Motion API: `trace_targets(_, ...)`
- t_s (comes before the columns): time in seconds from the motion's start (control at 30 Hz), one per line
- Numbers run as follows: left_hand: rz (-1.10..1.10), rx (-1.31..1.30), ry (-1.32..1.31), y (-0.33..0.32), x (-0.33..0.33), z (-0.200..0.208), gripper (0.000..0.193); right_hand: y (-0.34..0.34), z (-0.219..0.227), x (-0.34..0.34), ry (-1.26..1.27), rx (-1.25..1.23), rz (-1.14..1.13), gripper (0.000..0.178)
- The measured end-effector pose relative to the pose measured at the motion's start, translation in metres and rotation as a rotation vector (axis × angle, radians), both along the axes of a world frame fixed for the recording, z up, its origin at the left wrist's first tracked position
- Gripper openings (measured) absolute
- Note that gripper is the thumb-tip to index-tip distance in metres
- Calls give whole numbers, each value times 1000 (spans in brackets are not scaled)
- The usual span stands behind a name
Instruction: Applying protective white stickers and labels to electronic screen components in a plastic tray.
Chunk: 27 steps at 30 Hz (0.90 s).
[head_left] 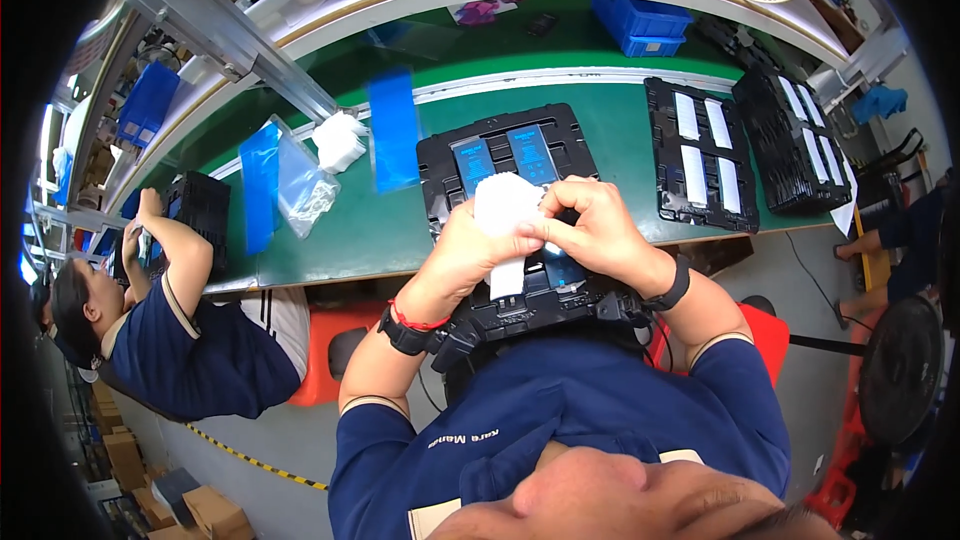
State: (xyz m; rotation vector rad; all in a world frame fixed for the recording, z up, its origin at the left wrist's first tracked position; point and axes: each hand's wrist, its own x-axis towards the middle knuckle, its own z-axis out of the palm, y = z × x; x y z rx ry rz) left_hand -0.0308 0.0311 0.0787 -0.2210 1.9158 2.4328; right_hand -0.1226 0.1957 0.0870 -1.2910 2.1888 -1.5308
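Both of my hands are raised over a black moulded tray (440,165) that holds flat blue-faced rectangular parts (530,152). My left hand (470,245) and my right hand (590,230) together grip a white sheet-like piece (502,208), with the fingers of both hands pinching it near its top. A narrow white strip of it hangs down between my wrists. What lies under the sheet is hidden by my hands. Both wrists wear black bands, and the left also has a red cord.
Two more black trays (700,155) (795,140) with white rectangular parts lie to the right on the green bench (340,230). Blue film strips (393,130), a clear bag (300,185) and white wipes (340,140) sit left. Blue bins (640,28) stand behind. A seated co-worker (170,320) works at left.
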Motion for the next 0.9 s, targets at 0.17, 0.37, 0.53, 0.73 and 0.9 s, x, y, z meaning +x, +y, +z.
trace_targets(0.17, -27, 47, -32, -6, 9, 3, 43, 1, -5, 1, -135, -81, -1, 15)
trace_targets(0.37, -58, 119, -37, -6, 13, 0, 42, 5, -13, 6, -236, -79, 11, 11)
trace_targets(0.53, -49, 190, -49, -7, 12, -6, 40, 7, -19, 5, -117, -102, 39, 11)
trace_targets(0.73, 90, 54, 16, -29, 18, -6, 31, 19, -19, -9, -282, -92, -68, 12)
trace_targets(0.9, -301, -982, 349, -65, 9, 10, 29, 39, -6, -23, -481, -161, -33, 11)
